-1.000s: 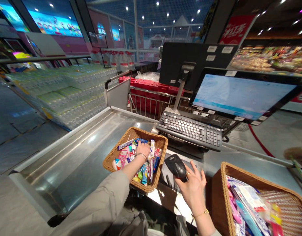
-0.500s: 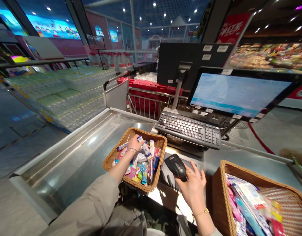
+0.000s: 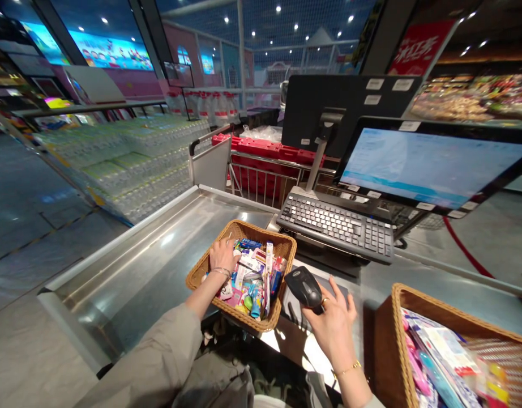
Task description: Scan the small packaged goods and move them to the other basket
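Note:
My left hand (image 3: 222, 256) is inside a brown wicker basket (image 3: 239, 315), resting over the small goods near its left rim. Its fingers are a little apart, with the tips partly hidden among the packs. Small packaged goods (image 3: 255, 266) fill the basket, with a blue pack (image 3: 249, 244) beside the fingers and a slim upright box (image 3: 269, 254) further right. My right hand (image 3: 332, 323) grips a black handheld barcode scanner (image 3: 303, 287), whose head points left toward the basket.
A second wicker basket (image 3: 397, 340) with long packs stands at the right. Behind the scanner are a keyboard (image 3: 337, 224) and a lit monitor (image 3: 431, 164). The metal counter (image 3: 146, 266) has a raised edge. A shopping cart (image 3: 261, 178) stands beyond it.
My left hand has moved off the white and purple pack it was holding and shifted toward the basket's left side. The scanner stays in my right hand. The view has turned slightly left.

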`<control>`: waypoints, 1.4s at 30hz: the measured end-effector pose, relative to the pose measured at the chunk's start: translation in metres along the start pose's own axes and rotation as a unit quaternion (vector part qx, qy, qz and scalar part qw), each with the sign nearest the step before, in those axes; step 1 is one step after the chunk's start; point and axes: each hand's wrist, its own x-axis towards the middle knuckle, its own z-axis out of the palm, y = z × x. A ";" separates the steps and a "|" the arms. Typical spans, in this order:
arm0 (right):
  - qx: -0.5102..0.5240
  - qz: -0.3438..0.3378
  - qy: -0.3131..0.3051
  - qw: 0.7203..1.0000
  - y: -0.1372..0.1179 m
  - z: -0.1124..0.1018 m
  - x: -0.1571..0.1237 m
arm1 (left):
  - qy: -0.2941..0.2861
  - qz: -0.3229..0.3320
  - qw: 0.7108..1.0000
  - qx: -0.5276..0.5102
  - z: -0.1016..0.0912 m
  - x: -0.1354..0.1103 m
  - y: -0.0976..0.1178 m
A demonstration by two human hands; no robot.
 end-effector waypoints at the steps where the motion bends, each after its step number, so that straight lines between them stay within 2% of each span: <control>1: 0.000 0.001 -0.001 1.000 0.000 0.000 0.000 | -0.017 0.044 0.999 0.007 0.001 0.001 0.000; 4: -0.002 0.008 -0.002 1.000 0.001 -0.001 0.000 | -0.072 0.161 0.984 0.031 0.007 0.007 -0.005; 6: -0.005 0.014 -0.002 1.000 0.003 -0.003 -0.001 | -0.094 0.201 0.974 0.045 0.012 0.014 -0.011; 13: -0.012 0.034 -0.003 0.999 0.008 -0.008 -0.002 | -0.104 0.235 0.964 0.059 0.023 0.029 -0.019; 19: -0.013 0.034 0.007 0.999 0.007 -0.009 -0.001 | -0.076 0.242 0.965 0.058 0.015 0.027 -0.009; 23: -0.023 0.027 0.020 0.999 0.006 -0.009 0.000 | -0.036 0.249 0.966 0.055 -0.001 0.017 0.008; 24: -0.027 0.024 0.024 0.999 0.006 -0.009 0.001 | -0.010 0.254 0.966 0.052 -0.005 0.014 0.014; 26: -0.033 0.020 0.029 0.999 0.006 -0.010 0.002 | 0.037 0.259 0.964 0.046 -0.015 0.006 0.028; 30: -0.041 0.020 0.036 0.998 0.004 -0.014 0.003 | 0.089 0.254 0.962 0.039 -0.034 -0.008 0.061; 35: -0.049 0.026 0.056 0.997 0.002 -0.021 0.003 | 0.114 0.266 0.957 0.021 -0.048 -0.019 0.093; 42: -0.051 0.027 0.079 0.995 0.001 -0.028 0.001 | 0.125 0.287 0.950 -0.003 -0.048 -0.023 0.120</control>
